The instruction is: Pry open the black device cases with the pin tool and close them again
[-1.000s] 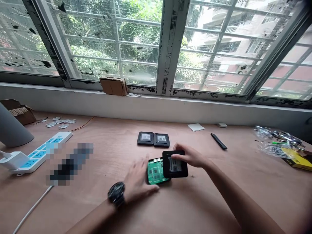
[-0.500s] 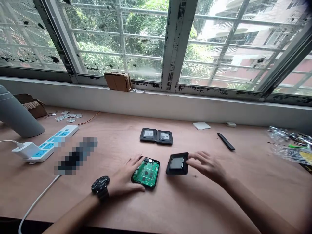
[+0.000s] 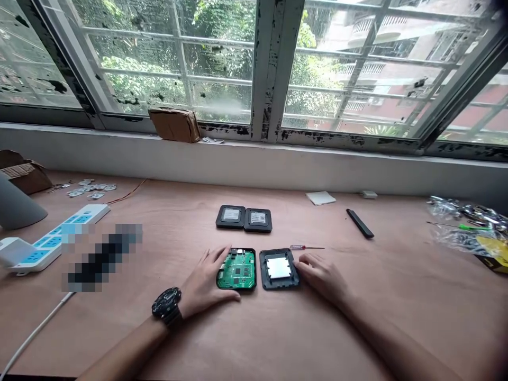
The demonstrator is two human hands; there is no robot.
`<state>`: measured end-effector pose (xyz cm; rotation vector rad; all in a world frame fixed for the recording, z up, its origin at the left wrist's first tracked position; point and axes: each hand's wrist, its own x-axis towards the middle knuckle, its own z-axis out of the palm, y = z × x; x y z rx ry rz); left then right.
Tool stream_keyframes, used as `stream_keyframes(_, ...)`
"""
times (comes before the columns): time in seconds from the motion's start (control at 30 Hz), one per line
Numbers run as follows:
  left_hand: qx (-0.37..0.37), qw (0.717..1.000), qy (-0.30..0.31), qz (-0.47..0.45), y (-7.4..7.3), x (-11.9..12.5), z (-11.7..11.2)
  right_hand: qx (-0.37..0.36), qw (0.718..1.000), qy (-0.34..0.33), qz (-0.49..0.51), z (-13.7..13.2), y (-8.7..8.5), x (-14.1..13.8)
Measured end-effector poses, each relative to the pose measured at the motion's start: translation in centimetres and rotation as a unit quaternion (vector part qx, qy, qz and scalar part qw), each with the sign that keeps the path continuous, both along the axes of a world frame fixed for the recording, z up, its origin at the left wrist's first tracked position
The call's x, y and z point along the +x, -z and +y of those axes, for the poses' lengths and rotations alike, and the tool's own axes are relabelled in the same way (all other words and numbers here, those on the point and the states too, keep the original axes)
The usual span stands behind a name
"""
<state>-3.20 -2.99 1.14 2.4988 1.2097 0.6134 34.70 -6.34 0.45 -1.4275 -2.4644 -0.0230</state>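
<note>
A black plastic case (image 3: 256, 271) with a green circuit board (image 3: 238, 270) inside lies face up on the table. My left hand (image 3: 206, 280) is closed around its left side, thumb along the near edge and fingers at the far left corner. Beside it, to the right, the black cover (image 3: 264, 280) rests with its inner side up, showing a silver plate (image 3: 278, 268). My right hand (image 3: 321, 275) pinches the cover's right edge, with the fingertips partly hidden. Just behind that hand lies a small screwdriver (image 3: 304, 247).
Two closed black boxes (image 3: 244, 218) with labels sit behind the case. On the left is a white power strip (image 3: 59, 238) with a cable (image 3: 35, 333). To the right lie a black strip (image 3: 360, 223), white paper (image 3: 320, 198) and plastic bags (image 3: 460, 243). Behind stands the window wall (image 3: 238, 164).
My right hand has lowered the cover from a tilted position to flat on the table, beside the case. The screwdriver now shows behind it. The camera view has shifted slightly.
</note>
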Motion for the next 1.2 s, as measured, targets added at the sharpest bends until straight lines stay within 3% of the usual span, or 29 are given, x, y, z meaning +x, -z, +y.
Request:
stream_keyframes(0.13, 0.009, 1.0, 0.0, 0.029, 0.2, -0.2, 0.0, -0.046, 0.998, 0.005, 0.053, -0.5, -0.3, -0.3)
stream_keyframes(0.27, 0.019, 0.995, 0.013, 0.094, 0.6, -2.2, 0.9, -0.084, 0.99, 0.006, 0.111, -1.1, -1.1, 0.9)
stream_keyframes(0.4, 0.005, 0.987, 0.044, 0.151, 0.7, -4.2, 1.4, -0.135, 0.986, 0.012, 0.102, -1.3, -1.2, 2.4)
stream_keyframes(0.57, 0.022, 0.986, 0.056, 0.155, 1.0, -4.8, 1.5, -0.175, 0.98, 0.011, 0.091, -1.2, -1.1, 2.6)
stream_keyframes(0.9, 0.028, 0.987, 0.058, 0.146, 1.6, -5.1, 1.6, -0.18, 0.983, -0.035, 0.028, -0.7, -0.8, 1.8)
stream_keyframes(1.2, -0.005, 0.985, 0.058, 0.161, 0.7, -4.6, 1.3, -0.169, 0.984, -0.019, 0.044, -0.1, -1.2, 0.1)
